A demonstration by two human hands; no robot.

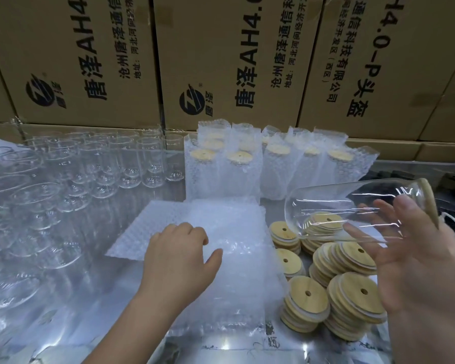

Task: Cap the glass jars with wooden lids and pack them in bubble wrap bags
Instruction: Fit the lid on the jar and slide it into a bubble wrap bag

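**Capped jar in hand, bag next**

The capping looks done for this one: the right hand [415,258] grasps a glass jar [347,208] on its side in the air above the stacks of wooden lids [307,295] at the table's right edge. Its own wooden lid [432,203] is seated on the mouth, which points right. The fingers wrap behind the glass and show through it.

The left hand [179,248] is down on the stack of flat bubble wrap bags [234,224] in the middle of the table [405,166], fingertips bent onto the top bag and thumb spread. I cannot tell whether it has pinched the film or only rests there.

So, by my reading, the step in hand is bagging. The next move calls for peeling 1 bag off the stack, opening its mouth, and sliding the jar in, probably base first. The film is thin and clingy, so 2 bags could lift together.

Along the back edge stand the packed jars [221,164] in their bags, lids showing at the top. Rows of uncapped glass jars [103,164] fill the left side. Printed cardboard boxes [90,61] wall the back.
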